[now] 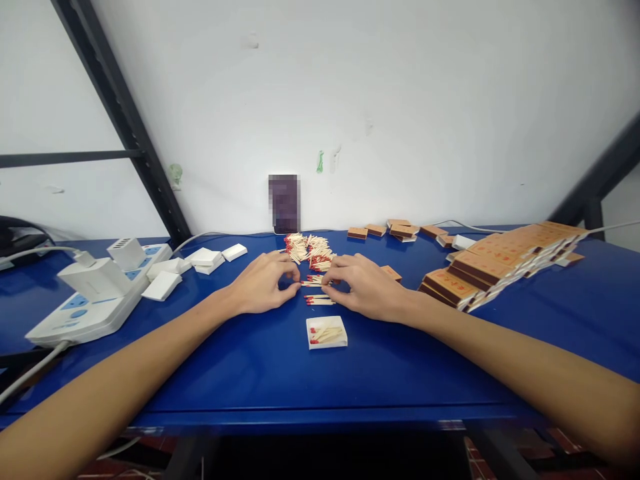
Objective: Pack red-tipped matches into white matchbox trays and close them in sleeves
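My left hand (263, 283) and my right hand (363, 287) rest on the blue table (250, 360), fingertips facing each other. Between them lies a small bundle of red-tipped matches (314, 282), pinched at either end by the fingers of both hands. A few more matches (320, 301) lie just below. A heap of loose matches (310, 250) sits behind the hands. An open white matchbox tray (327, 332) holding several matches lies in front of the hands.
Stacked brown matchbox sleeves (500, 263) fill the right side, with more (395, 231) near the wall. White empty trays (203, 260) lie at the left beside a white power strip (95, 297) with plugged adapters. A dark phone (284, 203) leans on the wall.
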Demonstrator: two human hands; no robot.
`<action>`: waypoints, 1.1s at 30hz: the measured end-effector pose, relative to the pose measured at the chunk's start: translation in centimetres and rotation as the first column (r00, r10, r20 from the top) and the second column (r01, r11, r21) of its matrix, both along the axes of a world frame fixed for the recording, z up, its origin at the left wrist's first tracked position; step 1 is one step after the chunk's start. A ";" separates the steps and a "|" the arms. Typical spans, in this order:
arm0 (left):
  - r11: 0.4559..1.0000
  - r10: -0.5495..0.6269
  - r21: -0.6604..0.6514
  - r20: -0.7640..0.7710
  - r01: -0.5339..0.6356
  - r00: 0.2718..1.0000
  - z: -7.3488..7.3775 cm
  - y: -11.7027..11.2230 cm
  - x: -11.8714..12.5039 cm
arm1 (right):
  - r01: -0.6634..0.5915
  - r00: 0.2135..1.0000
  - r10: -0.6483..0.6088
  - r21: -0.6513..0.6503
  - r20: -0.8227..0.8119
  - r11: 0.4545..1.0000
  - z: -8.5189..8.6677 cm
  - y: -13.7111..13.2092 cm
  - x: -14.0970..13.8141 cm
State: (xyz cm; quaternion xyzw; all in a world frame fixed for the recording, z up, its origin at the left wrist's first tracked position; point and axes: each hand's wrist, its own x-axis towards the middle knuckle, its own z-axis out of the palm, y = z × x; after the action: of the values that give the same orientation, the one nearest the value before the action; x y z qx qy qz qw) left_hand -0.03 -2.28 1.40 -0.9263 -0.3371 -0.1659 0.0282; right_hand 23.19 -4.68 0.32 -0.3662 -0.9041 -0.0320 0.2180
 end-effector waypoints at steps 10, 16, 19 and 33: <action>0.996 -0.036 -0.083 0.004 0.036 0.999 -0.4 0.2 -0.1 | 0.013 0.999 -0.011 -0.060 0.041 0.998 0.4 -0.4 0.1; 0.994 -0.033 -0.108 0.013 0.034 0.999 -0.5 0.2 0.1 | -0.006 0.999 0.009 -0.068 0.045 0.998 0.0 -0.2 0.2; 0.990 -0.059 -0.126 0.032 0.063 0.998 -0.4 0.0 0.2 | -0.025 0.999 0.029 -0.083 0.039 0.996 0.0 -0.4 0.1; 0.986 0.053 -0.161 0.110 -0.035 0.992 -1.0 0.4 0.9 | 0.069 0.998 -0.070 -0.044 -0.008 0.997 -0.1 0.3 0.4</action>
State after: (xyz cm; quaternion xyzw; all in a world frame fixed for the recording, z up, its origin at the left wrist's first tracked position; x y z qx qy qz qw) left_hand 0.91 -1.86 0.41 -0.9069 -0.3706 -0.1907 -0.0611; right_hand 23.55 -4.36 0.22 -0.4022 -0.8902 -0.0181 0.2132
